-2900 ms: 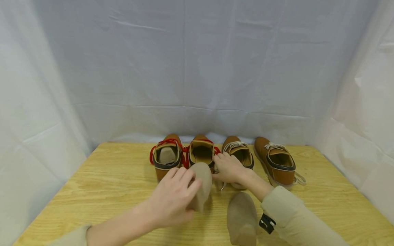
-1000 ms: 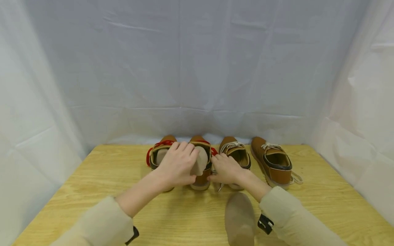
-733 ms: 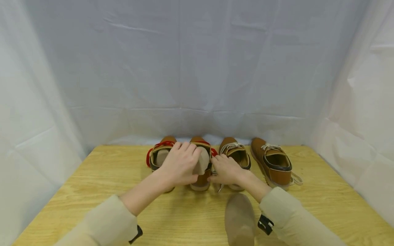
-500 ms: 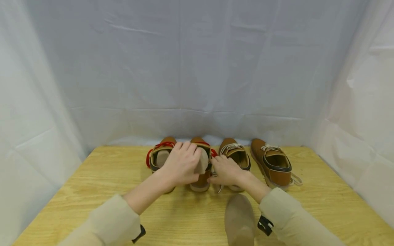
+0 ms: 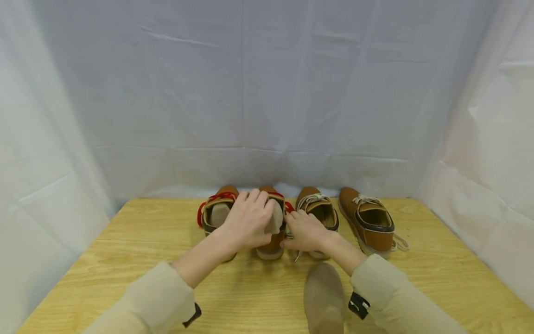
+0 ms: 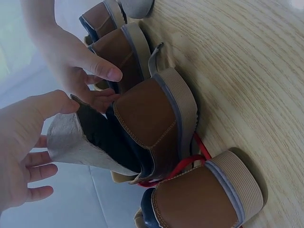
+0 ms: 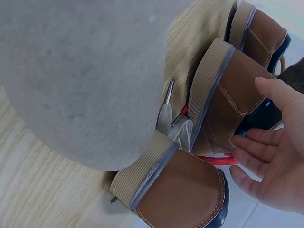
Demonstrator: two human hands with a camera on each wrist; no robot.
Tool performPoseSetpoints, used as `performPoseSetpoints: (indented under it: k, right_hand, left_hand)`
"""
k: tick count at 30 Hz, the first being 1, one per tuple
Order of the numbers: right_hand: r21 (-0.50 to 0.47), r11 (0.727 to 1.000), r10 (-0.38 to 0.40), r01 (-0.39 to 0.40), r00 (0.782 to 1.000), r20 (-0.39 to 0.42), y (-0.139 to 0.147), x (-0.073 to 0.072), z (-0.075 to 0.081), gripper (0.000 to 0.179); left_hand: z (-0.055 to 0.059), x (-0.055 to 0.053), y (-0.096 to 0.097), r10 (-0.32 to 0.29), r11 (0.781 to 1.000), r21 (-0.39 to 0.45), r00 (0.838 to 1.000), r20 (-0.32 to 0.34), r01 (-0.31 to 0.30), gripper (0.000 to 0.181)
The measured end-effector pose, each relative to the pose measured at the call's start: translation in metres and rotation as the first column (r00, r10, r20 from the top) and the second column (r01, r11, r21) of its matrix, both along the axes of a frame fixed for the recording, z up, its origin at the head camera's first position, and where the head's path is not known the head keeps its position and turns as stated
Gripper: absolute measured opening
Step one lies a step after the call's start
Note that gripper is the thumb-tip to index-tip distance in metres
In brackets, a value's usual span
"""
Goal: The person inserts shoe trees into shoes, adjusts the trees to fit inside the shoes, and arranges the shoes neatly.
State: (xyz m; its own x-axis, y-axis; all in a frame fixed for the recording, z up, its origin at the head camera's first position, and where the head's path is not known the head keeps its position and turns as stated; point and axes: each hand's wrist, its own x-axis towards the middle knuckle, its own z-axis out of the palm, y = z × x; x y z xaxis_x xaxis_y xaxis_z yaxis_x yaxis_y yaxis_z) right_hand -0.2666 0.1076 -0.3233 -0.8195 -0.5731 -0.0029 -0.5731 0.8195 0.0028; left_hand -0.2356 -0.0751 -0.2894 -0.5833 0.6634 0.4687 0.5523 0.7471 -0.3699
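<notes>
My left hand [image 5: 246, 222] pinches a beige, thin-walled shoe insert [image 5: 274, 218] by its rear end. In the left wrist view the insert [image 6: 71, 145] stands tilted, its far end down inside a brown shoe with red laces [image 6: 147, 111], second from the left. My right hand [image 5: 306, 230] is at that shoe's right side. In the right wrist view its fingertips [image 7: 242, 142] lie at or very near the shoe's collar, loosely bent, the thumb by the heel. Whether they press on it cannot be told. A second red-laced shoe [image 5: 227, 189], far left, has an insert [image 5: 219, 214] inside.
Two brown shoes with cream laces, one nearer [image 5: 308, 191] and one far right [image 5: 380, 239], complete the row along the back of the wooden table [image 5: 137, 250]. Another beige insert [image 5: 324, 294] lies in front. White sheeting [image 5: 267, 93] hangs behind and at both sides.
The left hand has moved the insert forward from in front of the second shoe into its opening. Over the last second it shifts only slightly. The right hand stays beside the shoe.
</notes>
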Motion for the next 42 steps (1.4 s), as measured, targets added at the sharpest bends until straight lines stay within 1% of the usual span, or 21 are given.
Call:
performPoseSetpoints:
  k: [12,17,26,29,33,36,42]
  right_hand:
    - [-0.003,1.0,0.009,-0.009,1.0,0.009,0.001,0.0,0.001,0.066]
    - [-0.011,1.0,0.008,-0.008,1.0,0.015,0.001,0.0,0.001,0.063]
    - [-0.024,1.0,0.019,-0.019,1.0,0.008,0.001,-0.001,0.0,0.056]
    - [-0.023,0.999,0.025,-0.025,1.0,0.005,0.002,-0.002,-0.001,0.06]
    - [-0.013,0.999,0.031,-0.031,1.0,0.001,0.002,-0.002,0.0,0.063]
    - [-0.008,0.999,0.036,-0.036,0.999,-0.007,0.003,-0.002,-0.001,0.064]
    - [0.012,0.999,0.046,-0.046,0.999,-0.028,0.004,-0.003,-0.002,0.063]
  left_hand:
    - [0.001,-0.005,0.003,0.035,0.999,-0.036,0.999,-0.004,-0.036,0.059]
    - [0.001,-0.006,0.005,0.042,0.997,-0.059,0.999,0.003,-0.042,0.056]
    - [0.002,-0.009,0.008,0.056,0.993,-0.106,0.998,0.019,-0.054,0.056]
    - [0.003,-0.009,0.008,0.068,0.991,-0.121,0.997,0.025,-0.064,0.055]
    - [0.003,-0.01,0.008,0.067,0.988,-0.137,0.998,0.011,-0.065,0.055]
    - [0.001,-0.011,0.009,0.062,0.987,-0.148,0.998,-0.004,-0.061,0.054]
    - [-0.002,-0.012,0.011,0.071,0.985,-0.155,0.997,-0.006,-0.071,0.052]
